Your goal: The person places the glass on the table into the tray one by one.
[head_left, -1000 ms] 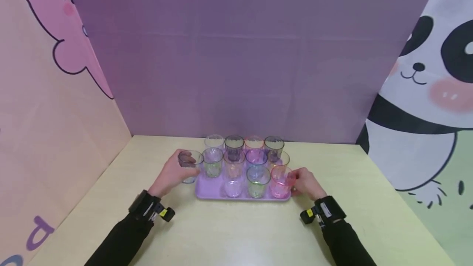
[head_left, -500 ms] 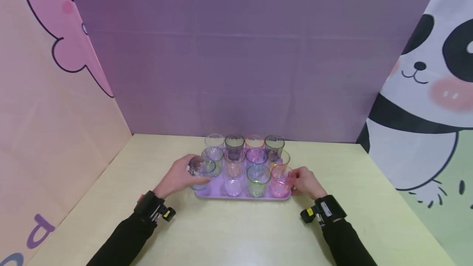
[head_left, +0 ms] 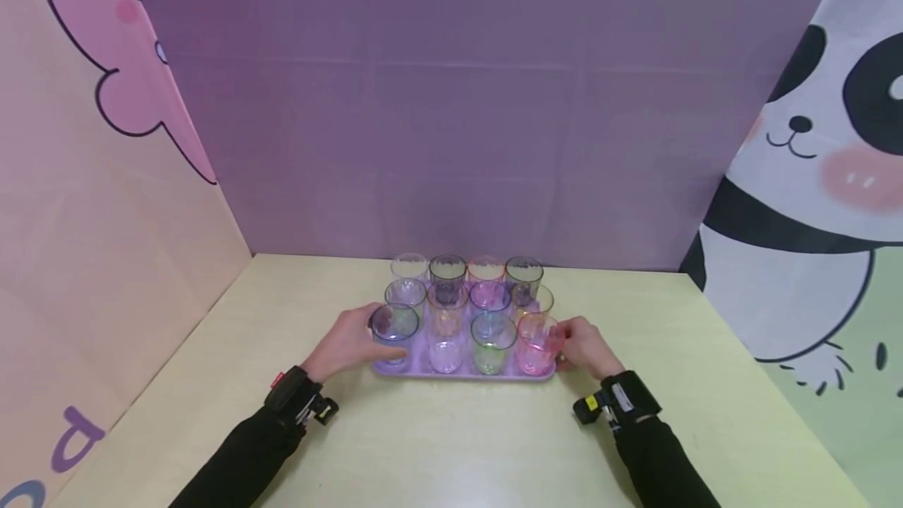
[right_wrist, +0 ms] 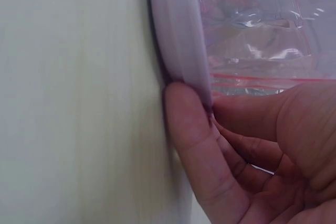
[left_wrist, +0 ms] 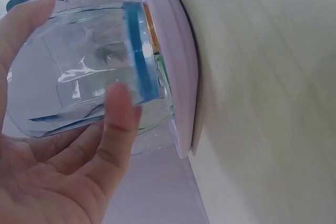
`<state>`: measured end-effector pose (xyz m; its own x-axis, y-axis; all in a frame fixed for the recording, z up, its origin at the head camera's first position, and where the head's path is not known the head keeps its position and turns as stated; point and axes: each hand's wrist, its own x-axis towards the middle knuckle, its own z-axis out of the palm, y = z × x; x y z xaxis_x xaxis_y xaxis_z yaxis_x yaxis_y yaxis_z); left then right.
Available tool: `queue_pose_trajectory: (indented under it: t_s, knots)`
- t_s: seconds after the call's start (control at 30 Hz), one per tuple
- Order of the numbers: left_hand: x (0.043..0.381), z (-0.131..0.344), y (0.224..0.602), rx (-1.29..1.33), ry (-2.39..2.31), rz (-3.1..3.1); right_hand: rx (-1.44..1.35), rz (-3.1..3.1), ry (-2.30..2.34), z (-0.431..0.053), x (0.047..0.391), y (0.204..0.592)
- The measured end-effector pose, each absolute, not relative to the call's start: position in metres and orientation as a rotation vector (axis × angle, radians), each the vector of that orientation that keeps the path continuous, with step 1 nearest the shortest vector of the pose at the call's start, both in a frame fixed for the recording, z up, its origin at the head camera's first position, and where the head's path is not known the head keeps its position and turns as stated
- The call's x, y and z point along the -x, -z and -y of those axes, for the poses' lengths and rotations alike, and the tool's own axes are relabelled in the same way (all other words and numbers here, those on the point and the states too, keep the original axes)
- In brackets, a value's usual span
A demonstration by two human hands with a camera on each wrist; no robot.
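A light purple tray (head_left: 462,377) carries several clear tumblers with tinted rims and bases. My left hand (head_left: 353,342) holds a blue-tinted glass tumbler (head_left: 393,325) over the tray's front left corner. In the left wrist view, thumb and fingers curve round this tumbler (left_wrist: 86,72), its blue base close to the tray; whether it touches cannot be told. At the right front corner, my right hand (head_left: 584,349) pinches the tray rim (right_wrist: 181,35), seen up close in the right wrist view. A pink tumbler (head_left: 538,347) stands right beside those fingers.
Behind the front row stand more tumblers, among them a dark one (head_left: 447,277) and an amber one (head_left: 532,302). A green tumbler (head_left: 492,347) is in front. The pale tabletop (head_left: 458,445) meets a purple backdrop (head_left: 458,139) at the back.
My left hand has carried the blue-tinted tumbler rightward and down, from beside the tray to over its front left corner. My right hand has stayed at the tray's right edge.
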<state>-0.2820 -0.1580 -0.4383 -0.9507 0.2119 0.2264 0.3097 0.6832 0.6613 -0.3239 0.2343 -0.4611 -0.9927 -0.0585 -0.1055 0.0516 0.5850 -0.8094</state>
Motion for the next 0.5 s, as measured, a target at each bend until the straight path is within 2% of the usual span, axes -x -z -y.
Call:
queue_pose_trajectory:
  t_s: [0.5]
  knots:
    - [0.2825, 0.1551, 0.4417, 0.480, 1.106, 2.808, 0.009, -2.693, 1.373, -0.2348, 0.3248, 0.4609]
